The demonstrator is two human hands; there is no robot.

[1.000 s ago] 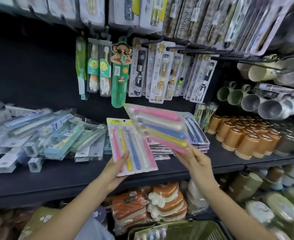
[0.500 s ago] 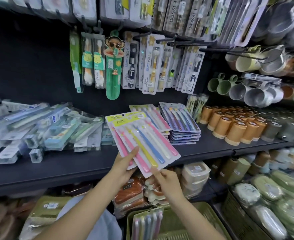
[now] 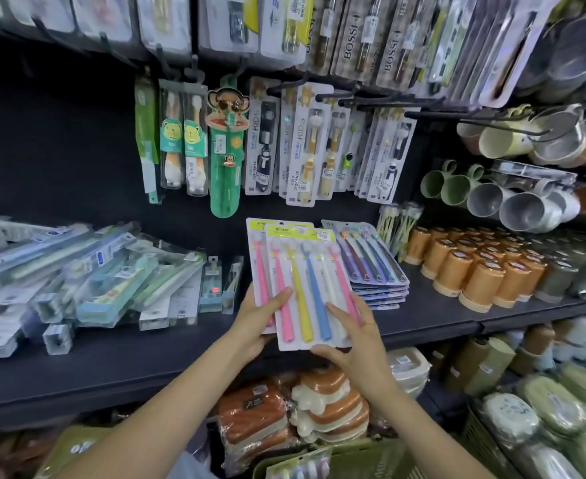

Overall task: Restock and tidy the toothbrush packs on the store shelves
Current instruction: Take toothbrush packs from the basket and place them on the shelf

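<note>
**Squaring up two packs before they go on the shelf**

In the middle of the frame I hold two toothbrush packs (image 3: 305, 288), one overlapping the other, upright over the front edge of the dark shelf (image 3: 118, 361). My left hand (image 3: 255, 323) grips them from the left side, thumb across the front of the top card. My right hand (image 3: 352, 335) clasps the lower right corner, fingers on the front and thumb along the bottom edge. The cards are not quite flush; the rear one peeks out at upper left.

As I judge it, I am at the aligning step. Next I should even the edges and lay the pair flat in the gap just left of the purple-toned stack (image 3: 374, 271), clear of the loose boxed brushes (image 3: 87, 281) at centre left. More packs wait in the green basket (image 3: 350, 458) at the bottom.
</note>
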